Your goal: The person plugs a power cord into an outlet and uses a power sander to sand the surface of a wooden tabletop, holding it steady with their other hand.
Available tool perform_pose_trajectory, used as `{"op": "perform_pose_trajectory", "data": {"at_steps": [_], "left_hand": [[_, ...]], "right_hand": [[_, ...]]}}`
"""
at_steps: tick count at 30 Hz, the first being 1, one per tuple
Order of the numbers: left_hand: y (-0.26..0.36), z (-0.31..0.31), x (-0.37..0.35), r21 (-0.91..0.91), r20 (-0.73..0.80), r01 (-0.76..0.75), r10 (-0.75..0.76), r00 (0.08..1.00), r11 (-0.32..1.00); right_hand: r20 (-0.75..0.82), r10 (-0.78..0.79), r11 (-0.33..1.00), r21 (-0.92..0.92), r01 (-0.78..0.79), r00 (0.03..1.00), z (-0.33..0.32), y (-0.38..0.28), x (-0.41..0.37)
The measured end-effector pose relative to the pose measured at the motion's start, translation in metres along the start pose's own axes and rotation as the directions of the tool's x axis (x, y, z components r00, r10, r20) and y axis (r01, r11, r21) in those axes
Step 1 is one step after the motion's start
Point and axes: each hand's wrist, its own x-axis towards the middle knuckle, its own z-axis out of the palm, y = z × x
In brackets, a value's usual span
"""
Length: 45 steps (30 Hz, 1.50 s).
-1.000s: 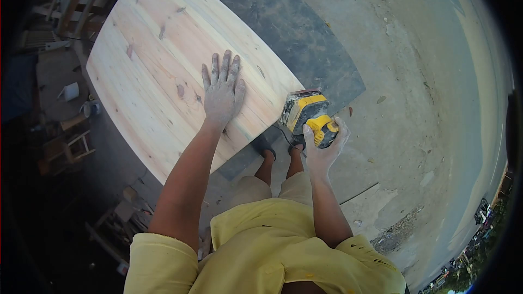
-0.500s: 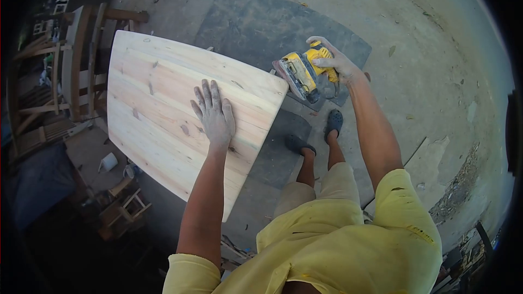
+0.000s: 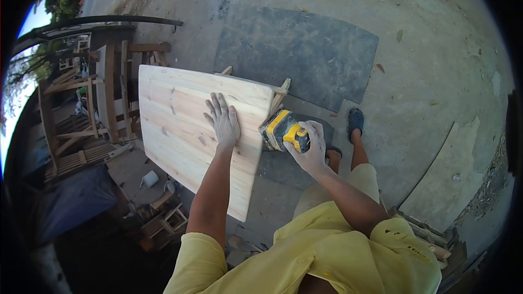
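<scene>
While left hand (image 3: 222, 122) lies splayed on panel (image 3: 171, 130), right hand (image 3: 310, 149) clasps sander (image 3: 279, 129), seemingly at its edge.

no readable text or labels

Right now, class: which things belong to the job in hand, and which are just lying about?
In use: panel, under the left hand; sander, in the right hand.
Lying about: cup, mat, frames.
</scene>
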Motion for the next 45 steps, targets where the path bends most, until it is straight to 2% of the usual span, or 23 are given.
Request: {"op": "perform_pose_trajectory", "data": {"at_steps": [3,4,7,10,11,13,15,17,18,19,20,21,23,29,33,35,36,37,38,39,41,43,45], "left_hand": [[0.052,-0.009,0.009,0.04,0.087,-0.356,0.352,0.932,0.934],[0.072,-0.009,0.012,0.003,-0.036,-0.489,0.489,0.872,0.872],[0.108,-0.022,0.027,-0.026,0.081,-0.503,0.503,0.86,0.864],[0.112,-0.022,0.051,-0.138,0.059,-0.494,0.505,0.861,0.859],[0.11,-0.013,0.057,-0.15,-0.088,-0.536,0.529,0.844,0.831],[0.108,-0.015,0.065,-0.2,0.019,-0.48,0.493,0.87,0.854],[0.106,-0.014,0.061,-0.181,-0.037,-0.46,0.462,0.886,0.869],[0.106,-0.025,0.053,-0.021,0.1,-0.329,0.329,0.939,0.944],[0.095,-0.017,0.043,-0.011,0.062,-0.3,0.3,0.952,0.954],[0.082,0.002,0.035,-0.028,-0.145,-0.214,0.208,0.967,0.976],[0.075,0.012,0.031,-0.062,-0.339,-0.141,0.112,0.934,0.988],[0.071,0.007,0.021,-0.068,-0.358,-0.13,0.097,0.929,0.989],[0.046,-0.005,-0.006,-0.143,-0.078,0.197,-0.209,0.975,0.97],[-0.013,0.016,-0.121,-0.129,-0.118,0.444,-0.458,0.881,0.887],[0.01,0.029,-0.183,-0.175,-0.135,0.462,-0.486,0.863,0.869],[0.049,0.023,-0.204,-0.197,-0.102,0.312,-0.336,0.937,0.93],[0.073,0.015,-0.215,-0.179,-0.044,0.098,-0.108,0.993,0.979],[0.096,0.013,-0.224,-0.176,0.016,-0.122,0.127,0.992,0.977],[0.116,0.027,-0.226,-0.338,-0.027,-0.251,0.257,0.966,0.907],[0.14,0.043,-0.226,-0.484,-0.089,-0.369,0.374,0.923,0.794],[0.183,0.074,-0.21,-0.74,0.064,-0.066,0.168,0.984,0.669],[0.216,0.144,-0.175,-0.847,0.044,0.139,-0.192,0.98,0.514],[0.234,0.236,-0.125,-0.783,-0.12,-0.01,-0.135,0.984,0.622]], "right_hand": [[0.091,0.121,0.993,-0.001,-0.122,0.988,-0.04,0.013,-0.013],[0.098,0.146,0.989,-0.029,-0.144,0.984,-0.054,0.018,-0.014],[0.094,0.179,0.98,-0.109,-0.168,0.979,-0.094,0.023,-0.005],[0.061,0.234,0.958,-0.186,-0.22,0.97,-0.127,0.015,0.01],[0.048,0.248,0.953,-0.194,-0.235,0.967,-0.136,0.009,0.016],[0.037,0.237,0.958,-0.178,-0.227,0.971,-0.146,0.0,0.028],[0.05,0.199,0.971,-0.146,-0.19,0.979,-0.147,-0.006,0.04],[0.084,0.131,0.986,-0.115,-0.121,0.988,-0.134,-0.014,0.059],[0.103,0.145,0.984,-0.12,-0.132,0.984,-0.124,-0.021,0.065],[0.114,0.166,0.98,-0.133,-0.151,0.979,-0.117,-0.028,0.069],[0.136,0.046,0.987,-0.161,-0.023,0.99,-0.101,-0.025,0.073],[0.157,0.017,0.987,-0.158,0.009,0.987,-0.082,-0.029,0.077],[0.156,-0.041,0.989,-0.133,0.062,0.987,-0.044,-0.041,0.08],[0.149,-0.002,0.991,-0.133,0.022,0.989,-0.009,-0.039,0.114],[0.386,0.227,0.967,0.02,-0.254,0.894,-0.011,0.007,0.2],[0.642,0.309,0.937,-0.079,-0.34,0.702,-0.016,-0.017,0.235],[0.635,0.311,0.936,-0.077,-0.343,0.707,-0.018,-0.032,0.238],[0.591,0.222,0.966,-0.244,-0.091,0.775,-0.016,-0.054,0.233],[0.563,0.114,0.899,-0.409,0.156,0.818,-0.014,-0.073,0.224],[0.555,0.117,0.898,-0.414,0.151,0.824,-0.013,-0.086,0.212],[0.597,-0.031,0.731,-0.533,0.425,0.801,-0.008,-0.111,0.187],[0.672,0.011,0.723,-0.516,0.458,0.74,0.001,-0.132,0.165],[0.718,-0.006,0.678,-0.508,0.531,0.696,0.017,-0.14,0.147]]}}
